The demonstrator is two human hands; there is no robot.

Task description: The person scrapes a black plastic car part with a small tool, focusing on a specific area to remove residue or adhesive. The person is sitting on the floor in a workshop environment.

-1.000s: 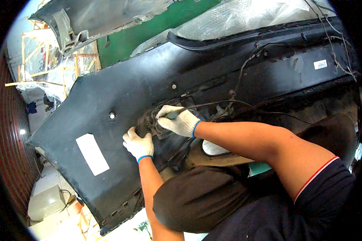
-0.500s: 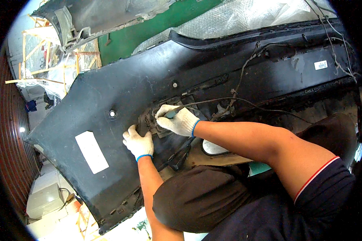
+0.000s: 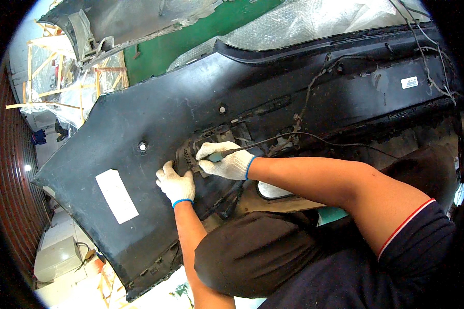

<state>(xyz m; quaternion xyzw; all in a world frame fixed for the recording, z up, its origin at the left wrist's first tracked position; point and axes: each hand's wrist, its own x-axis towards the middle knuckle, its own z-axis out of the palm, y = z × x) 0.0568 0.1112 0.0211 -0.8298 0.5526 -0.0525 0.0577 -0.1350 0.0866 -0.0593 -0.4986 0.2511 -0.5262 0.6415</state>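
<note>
A large black panel (image 3: 113, 134), like a car bumper's inner side, fills much of the view. My left hand (image 3: 174, 183), in a white knit glove, rests on it with fingers spread, beside a dark mounting plate (image 3: 185, 153) at the middle. My right hand (image 3: 223, 160), gloved alike, is closed on a teal-handled tool (image 3: 216, 156) with a black cable (image 3: 273, 135) running off to the right. The tool's tip is at the plate, too small or hidden to make out. A white label (image 3: 116, 195) lies left of my hands.
Another grey-black panel (image 3: 134, 23) lies beyond, over a green floor (image 3: 154, 56) with bubble wrap (image 3: 273, 28). Wrapped wooden frames (image 3: 62, 92) and a corrugated wall (image 3: 23, 180) are at left, a grey box (image 3: 56, 257) below. Cables (image 3: 428, 67) hang at the upper right.
My right hand with the tool has shifted slightly down and left, showing more of the plate above it. My left hand has stayed nearly still.
</note>
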